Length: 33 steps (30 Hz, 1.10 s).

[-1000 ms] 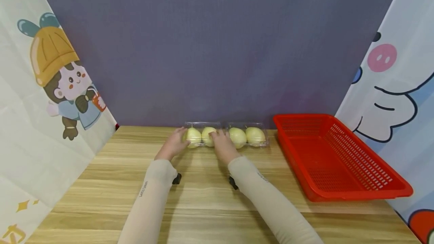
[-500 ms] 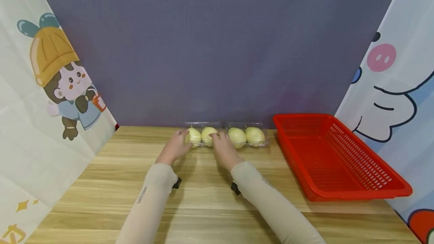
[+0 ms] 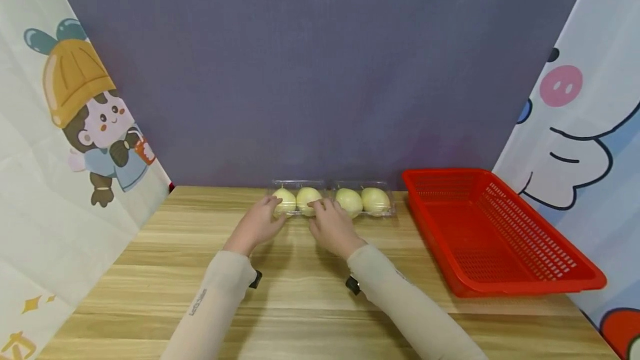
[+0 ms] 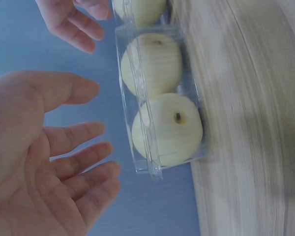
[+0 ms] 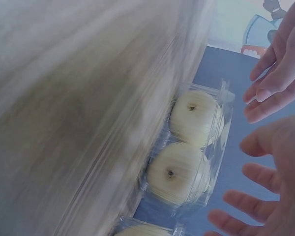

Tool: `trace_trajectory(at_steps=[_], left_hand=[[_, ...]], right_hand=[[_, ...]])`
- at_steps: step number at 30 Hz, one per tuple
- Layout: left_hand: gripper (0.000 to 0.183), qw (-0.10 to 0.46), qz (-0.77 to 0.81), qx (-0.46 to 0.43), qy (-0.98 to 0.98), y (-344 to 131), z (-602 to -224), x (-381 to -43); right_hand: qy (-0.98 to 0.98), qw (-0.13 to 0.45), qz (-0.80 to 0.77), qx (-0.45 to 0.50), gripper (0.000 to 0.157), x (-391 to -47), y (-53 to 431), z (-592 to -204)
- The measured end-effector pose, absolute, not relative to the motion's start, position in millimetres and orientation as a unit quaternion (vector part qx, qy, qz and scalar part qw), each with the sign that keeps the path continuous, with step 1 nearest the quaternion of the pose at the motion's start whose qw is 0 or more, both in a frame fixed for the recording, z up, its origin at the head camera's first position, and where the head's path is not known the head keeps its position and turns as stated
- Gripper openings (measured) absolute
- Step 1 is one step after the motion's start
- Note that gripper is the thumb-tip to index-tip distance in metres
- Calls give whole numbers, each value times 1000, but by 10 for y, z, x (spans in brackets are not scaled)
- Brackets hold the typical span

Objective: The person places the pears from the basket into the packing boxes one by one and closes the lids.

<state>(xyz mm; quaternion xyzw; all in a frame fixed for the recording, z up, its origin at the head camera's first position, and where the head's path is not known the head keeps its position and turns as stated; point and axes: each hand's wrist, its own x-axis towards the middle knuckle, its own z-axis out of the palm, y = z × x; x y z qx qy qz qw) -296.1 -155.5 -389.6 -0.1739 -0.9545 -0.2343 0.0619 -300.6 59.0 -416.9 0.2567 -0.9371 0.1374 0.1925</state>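
Note:
Two clear plastic boxes stand side by side at the table's back edge. The left box [image 3: 300,183] holds two pale yellow-green pears [image 4: 169,129], and the right box [image 3: 367,185] holds two more [image 3: 376,201]. My left hand [image 3: 256,224] is at the near left of the left box, fingers spread and a little bent. My right hand [image 3: 334,229] is by that box's right end, its fingers likewise apart and slightly curved. Both wrist views show a gap between the hands and the box, with nothing held.
A red plastic basket [image 3: 450,238] with slotted sides stands on the right of the wood-grain table [image 3: 300,304]. A grey-purple cloth [image 3: 320,71] hangs right behind the boxes. Printed cartoon sheets flank both sides.
Both hands have drawn back slightly toward me from the left box, and the forearms have shifted a little outward. Boxes, pears and basket stay in place.

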Motion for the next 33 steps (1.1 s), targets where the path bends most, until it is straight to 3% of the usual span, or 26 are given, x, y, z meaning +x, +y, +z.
trace_trajectory(at_steps=[33], left_hand=[[66, 91, -166, -196, -962, -1254, -4052, -2658]], right_hand=[[-938, 186, 121, 266, 48, -2691, 1037, -4161]])
